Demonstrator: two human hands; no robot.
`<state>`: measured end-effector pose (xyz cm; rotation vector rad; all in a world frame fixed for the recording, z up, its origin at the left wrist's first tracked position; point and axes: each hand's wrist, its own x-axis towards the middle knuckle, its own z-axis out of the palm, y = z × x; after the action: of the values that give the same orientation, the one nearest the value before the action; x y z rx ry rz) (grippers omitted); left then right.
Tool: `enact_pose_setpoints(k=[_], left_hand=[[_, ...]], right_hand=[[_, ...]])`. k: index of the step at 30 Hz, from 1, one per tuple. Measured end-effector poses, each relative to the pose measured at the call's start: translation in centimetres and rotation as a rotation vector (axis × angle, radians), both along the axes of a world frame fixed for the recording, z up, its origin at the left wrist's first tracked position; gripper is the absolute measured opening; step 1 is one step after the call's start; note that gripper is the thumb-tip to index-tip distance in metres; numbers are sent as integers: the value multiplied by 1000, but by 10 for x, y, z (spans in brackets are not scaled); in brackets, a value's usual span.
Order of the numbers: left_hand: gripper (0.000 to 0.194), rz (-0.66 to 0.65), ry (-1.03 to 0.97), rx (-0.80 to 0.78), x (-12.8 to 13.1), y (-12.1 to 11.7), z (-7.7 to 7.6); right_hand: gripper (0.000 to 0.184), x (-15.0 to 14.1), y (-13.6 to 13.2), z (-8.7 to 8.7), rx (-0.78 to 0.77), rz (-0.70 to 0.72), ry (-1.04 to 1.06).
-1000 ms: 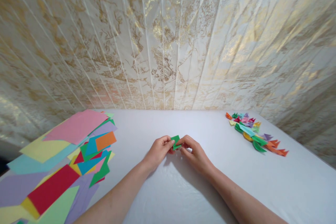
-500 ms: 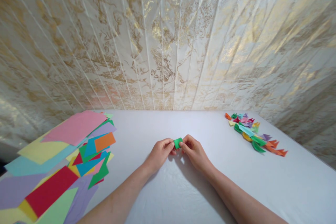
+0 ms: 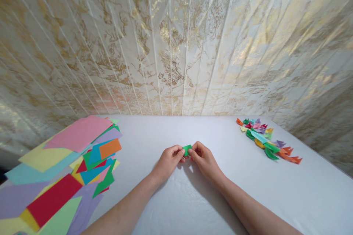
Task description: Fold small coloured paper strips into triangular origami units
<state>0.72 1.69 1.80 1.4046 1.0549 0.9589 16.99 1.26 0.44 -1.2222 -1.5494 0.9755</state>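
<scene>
Between my two hands is a small folded piece of green paper [image 3: 187, 149], held just above the white table [image 3: 160, 198]. My left hand [image 3: 168, 159] pinches its left edge between thumb and fingers. On the right edge, the thumb and fingers of my right hand [image 3: 203, 157] are closed in the same way. The thumbs lie on the near face, and the fingertips behind the paper are mostly hidden.
Many coloured paper sheets lie overlapping on the left, among them a pink sheet [image 3: 79, 134], a red piece [image 3: 54, 200] and an orange piece [image 3: 110, 148]. Several folded paper shapes [image 3: 259, 136] sit at the right back. A gold-patterned curtain [image 3: 171, 44] hangs behind the table.
The green paper has been folded smaller, from an angled shape into a compact piece. My right hand's fingers have shifted from its top to a pinch on its right edge.
</scene>
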Motion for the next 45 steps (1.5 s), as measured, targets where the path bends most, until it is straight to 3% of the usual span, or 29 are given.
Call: enact_pose_setpoints(k=[16,25,45], left_hand=[[32,-1,-15,17,0,-1,1],[31,14,-31,10,0,-1,3],[27,-38,15,2,3,1,-9]], right_hand=[[29,0,0,1,7,7,-4],[28,-3,-1,2,-33,25,141],[26,-2,-4,4,26,21,-14]])
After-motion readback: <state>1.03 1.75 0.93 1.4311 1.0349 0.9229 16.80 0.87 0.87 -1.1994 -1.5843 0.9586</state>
